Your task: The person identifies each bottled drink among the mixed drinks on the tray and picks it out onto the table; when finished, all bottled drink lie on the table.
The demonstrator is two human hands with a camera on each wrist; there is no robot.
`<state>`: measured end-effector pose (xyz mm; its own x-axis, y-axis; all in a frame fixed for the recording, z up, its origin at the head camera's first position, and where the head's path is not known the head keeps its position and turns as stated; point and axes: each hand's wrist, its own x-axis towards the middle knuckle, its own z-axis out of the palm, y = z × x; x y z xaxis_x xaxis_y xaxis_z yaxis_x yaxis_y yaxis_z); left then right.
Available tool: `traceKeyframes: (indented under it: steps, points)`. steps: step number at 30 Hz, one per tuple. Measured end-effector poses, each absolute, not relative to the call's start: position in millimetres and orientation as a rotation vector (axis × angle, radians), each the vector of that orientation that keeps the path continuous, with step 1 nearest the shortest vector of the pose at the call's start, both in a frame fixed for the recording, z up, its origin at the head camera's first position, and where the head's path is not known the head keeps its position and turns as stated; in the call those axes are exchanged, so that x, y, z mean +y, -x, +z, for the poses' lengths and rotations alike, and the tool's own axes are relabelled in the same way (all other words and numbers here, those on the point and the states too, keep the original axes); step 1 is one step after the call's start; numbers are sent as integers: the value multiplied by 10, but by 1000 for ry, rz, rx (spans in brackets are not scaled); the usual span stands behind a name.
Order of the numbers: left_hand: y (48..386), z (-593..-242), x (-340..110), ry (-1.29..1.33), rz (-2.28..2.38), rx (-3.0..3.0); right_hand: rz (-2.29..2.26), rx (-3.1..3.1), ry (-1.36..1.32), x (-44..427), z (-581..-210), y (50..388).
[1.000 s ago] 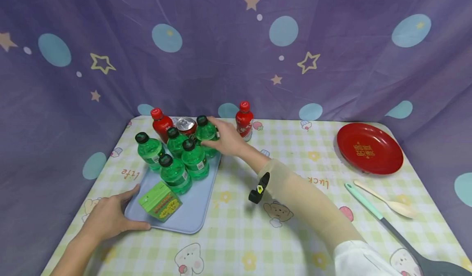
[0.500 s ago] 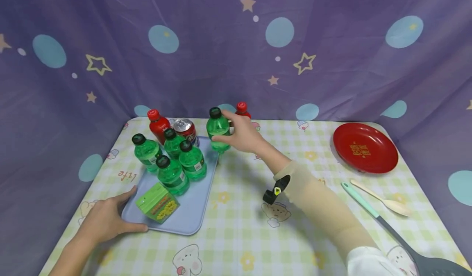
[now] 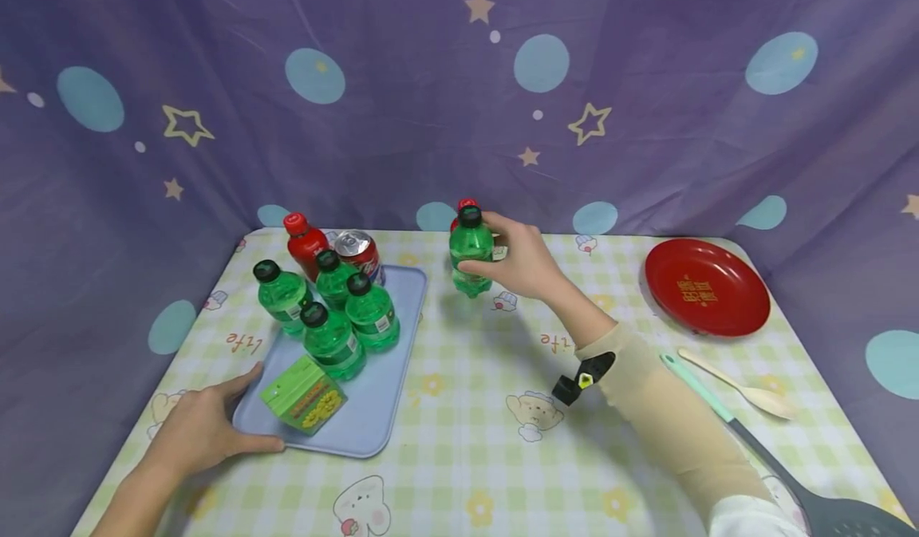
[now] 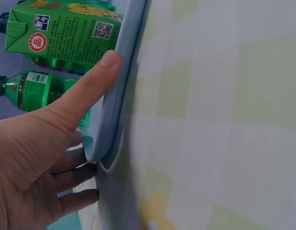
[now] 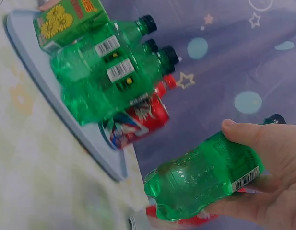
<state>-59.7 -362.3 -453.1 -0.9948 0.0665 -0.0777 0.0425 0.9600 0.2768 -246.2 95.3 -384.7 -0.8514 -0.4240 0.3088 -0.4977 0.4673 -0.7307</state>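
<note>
My right hand grips a green soda bottle with a black cap, upright just above the tablecloth and apart from the tray. In the right wrist view the same green bottle lies between thumb and fingers. Behind it a red bottle is mostly hidden. At the near-left corner of the pale blue tray, my left hand rests with spread fingers, its thumb straight against the rim. Several green bottles, a green drink carton and a red soda can stand on the tray.
Another red bottle stands at the tray's back left. To the right are a red plate, a wooden spoon and a mint-handled spatula. A purple curtain hangs behind the table.
My right hand has lifted the green bottle off the tray's back right and carried it rightward, in front of the red bottle. The left hand stays at the tray corner.
</note>
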Motion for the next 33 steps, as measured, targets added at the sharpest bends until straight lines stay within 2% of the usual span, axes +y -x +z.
traceKeyframes:
  steps: [14, 33]
  points:
    - [629, -4511, -3595, -112, 435, 3047, 1290, -2637, -590, 1416, -3911, 2519]
    - [566, -4507, -3615, -86, 447, 3042, 1369, -2650, -365, 1518, -4127, 2745]
